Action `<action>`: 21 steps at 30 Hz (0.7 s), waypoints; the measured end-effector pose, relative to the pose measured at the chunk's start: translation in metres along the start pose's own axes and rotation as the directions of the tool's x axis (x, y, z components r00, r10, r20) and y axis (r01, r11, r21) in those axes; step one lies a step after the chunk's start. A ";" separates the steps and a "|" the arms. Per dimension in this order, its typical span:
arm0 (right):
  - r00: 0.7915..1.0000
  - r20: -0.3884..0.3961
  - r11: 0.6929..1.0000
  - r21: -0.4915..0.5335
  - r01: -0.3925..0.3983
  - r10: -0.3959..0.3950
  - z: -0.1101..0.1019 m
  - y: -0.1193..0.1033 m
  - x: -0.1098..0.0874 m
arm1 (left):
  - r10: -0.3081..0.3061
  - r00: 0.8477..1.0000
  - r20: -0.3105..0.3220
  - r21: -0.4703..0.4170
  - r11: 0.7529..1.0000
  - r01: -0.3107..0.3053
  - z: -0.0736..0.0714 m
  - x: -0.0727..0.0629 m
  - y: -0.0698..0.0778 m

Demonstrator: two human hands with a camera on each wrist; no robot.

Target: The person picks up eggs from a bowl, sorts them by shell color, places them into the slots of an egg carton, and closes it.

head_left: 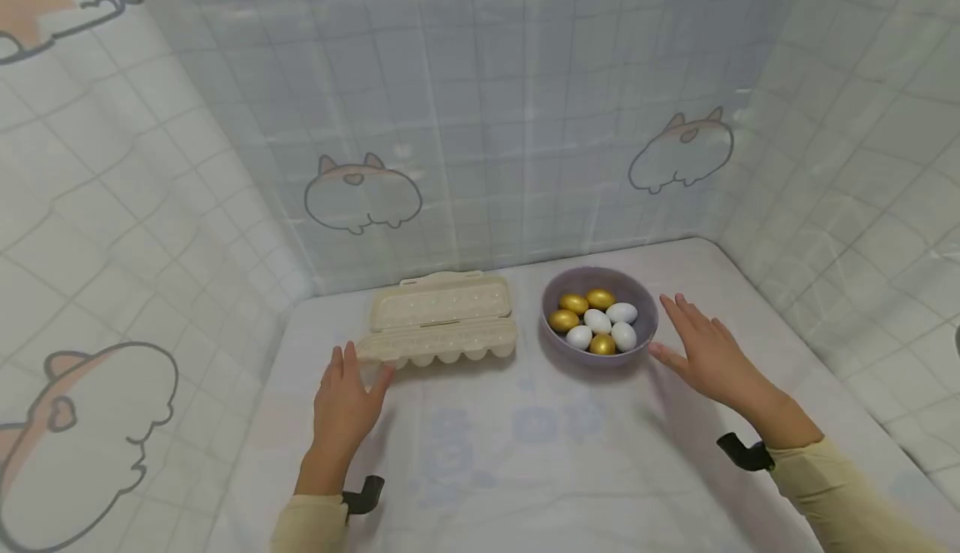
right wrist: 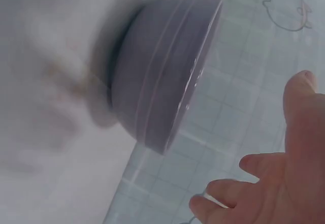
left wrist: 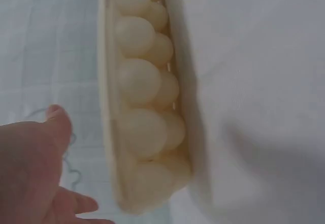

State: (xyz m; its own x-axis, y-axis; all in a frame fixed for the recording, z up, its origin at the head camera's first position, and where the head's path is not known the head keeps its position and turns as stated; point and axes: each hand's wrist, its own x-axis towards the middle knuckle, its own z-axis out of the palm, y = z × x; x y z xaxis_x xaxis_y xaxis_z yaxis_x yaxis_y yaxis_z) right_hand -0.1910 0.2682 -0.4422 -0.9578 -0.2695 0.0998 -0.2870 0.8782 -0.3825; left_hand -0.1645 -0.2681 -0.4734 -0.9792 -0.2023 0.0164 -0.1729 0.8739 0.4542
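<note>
A cream egg carton point(head_left: 442, 338) stands with its lid folded back on the white-covered table; no eggs show in its cups. My left hand point(head_left: 345, 407) is at the carton's near left corner, fingers extended, holding nothing. In the left wrist view the carton's row of rounded cups point(left wrist: 139, 82) lies apart from the thumb. To the right, a purple-grey bowl point(head_left: 551, 341) holds several white eggs point(head_left: 597, 321) and several gold eggs point(head_left: 564, 321). Beside the bowl's right rim my right hand point(head_left: 708, 357) hovers with spread fingers. The right wrist view shows a gap between it and the bowl point(right wrist: 162, 71).
White cloth covers the table point(head_left: 540, 470), with faint blue prints near its middle. Tiled-pattern curtains with cartoon dogs hang behind point(head_left: 480, 120) and at both sides. A dark wrist mount point(head_left: 363, 496) sits on the left arm, another mount point(head_left: 746, 453) on the right.
</note>
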 end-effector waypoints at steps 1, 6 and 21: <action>1.000 0.003 1.000 0.007 0.003 -0.003 -0.002 0.001 0.005 | -0.019 1.000 0.013 -0.018 1.000 0.019 0.002 0.007 0.000; 0.998 0.062 0.996 0.089 -0.021 0.015 -0.007 0.006 0.025 | -0.085 0.995 0.048 -0.069 0.994 0.089 0.010 0.032 -0.002; 0.981 0.178 0.979 0.175 -0.108 0.076 0.004 0.010 0.079 | -0.145 0.989 0.029 -0.151 0.977 0.147 0.020 0.036 -0.012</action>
State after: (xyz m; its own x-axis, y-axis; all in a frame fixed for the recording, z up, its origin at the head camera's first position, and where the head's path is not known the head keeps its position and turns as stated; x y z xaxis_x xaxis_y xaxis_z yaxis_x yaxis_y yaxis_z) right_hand -0.2691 0.2538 -0.4419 -0.9588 -0.2678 -0.0948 -0.1748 0.8193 -0.5461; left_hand -0.1998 -0.2770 -0.4966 -0.9465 -0.3139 -0.0750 -0.2973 0.7574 0.5813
